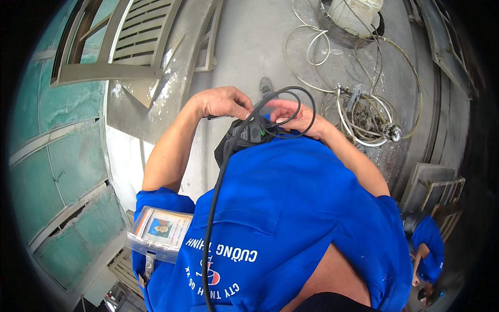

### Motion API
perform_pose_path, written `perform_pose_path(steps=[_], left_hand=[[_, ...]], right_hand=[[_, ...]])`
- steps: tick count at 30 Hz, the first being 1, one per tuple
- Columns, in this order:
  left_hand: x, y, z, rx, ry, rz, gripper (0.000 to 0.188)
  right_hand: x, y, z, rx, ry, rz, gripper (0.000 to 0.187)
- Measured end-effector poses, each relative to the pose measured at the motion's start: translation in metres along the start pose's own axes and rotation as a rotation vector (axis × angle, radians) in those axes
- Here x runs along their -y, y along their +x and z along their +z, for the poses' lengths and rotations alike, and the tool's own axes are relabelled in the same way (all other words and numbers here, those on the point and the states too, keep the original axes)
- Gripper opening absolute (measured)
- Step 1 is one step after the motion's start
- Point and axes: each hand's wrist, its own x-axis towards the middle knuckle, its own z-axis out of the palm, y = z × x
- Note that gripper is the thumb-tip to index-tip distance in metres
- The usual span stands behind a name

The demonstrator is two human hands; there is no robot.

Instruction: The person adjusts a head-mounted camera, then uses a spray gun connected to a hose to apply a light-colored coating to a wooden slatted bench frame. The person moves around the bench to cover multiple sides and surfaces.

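Bkgd: grey workshop floor [249, 36], w/ teal wall panels [67, 169] along the L side and a slatted frame [143, 34] leaning far L. Far R, a dark tub [338, 35] holds a translucent jug [351, 15]; a messy hose coil [358, 112] lies nearer, R of the hands. A strip of floor runs btwn frame & hoses, giving room straight ahead; R side is tighter, the coil's edge being near the R forearm.

Black case [252, 134] sits at the front edge of the blue work shirt [312, 177], at waist; black cable [209, 234] runs down the shirt from it & loops by the R hand. L hand [223, 102]: thumb & fingers almost together at the case's far edge, can't tell what's pinched. R hand [293, 115]: fingers half curled behind the loop; can't tell if it grips anything. Co-worker [429, 247] near R, at the view's rim.
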Motion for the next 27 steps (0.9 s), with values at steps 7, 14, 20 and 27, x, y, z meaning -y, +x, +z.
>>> perform_pose_path(steps=[7,14,20,27], left_hand=[[-0.013,-0.005,-0.001,0.018,0.001,-0.007,0.019],[-0.032,-0.045,0.042,-0.619,0.229,0.283,0.019],[-0.042,-0.072,0.045,-0.683,0.17,0.281,0.018],[-0.029,-0.059,0.047,-0.681,0.023,0.116,0.021]], right_hand=[[0.016,-0.002,0.007,0.194,-0.302,-0.292,0.057],[0.041,-0.006,0.038,-0.11,-0.488,-0.384,0.058],[0.064,-0.004,0.04,0.079,-0.839,-0.814,0.063],[0.066,0.012,0.036,0.15,-0.889,-0.835,0.049]])
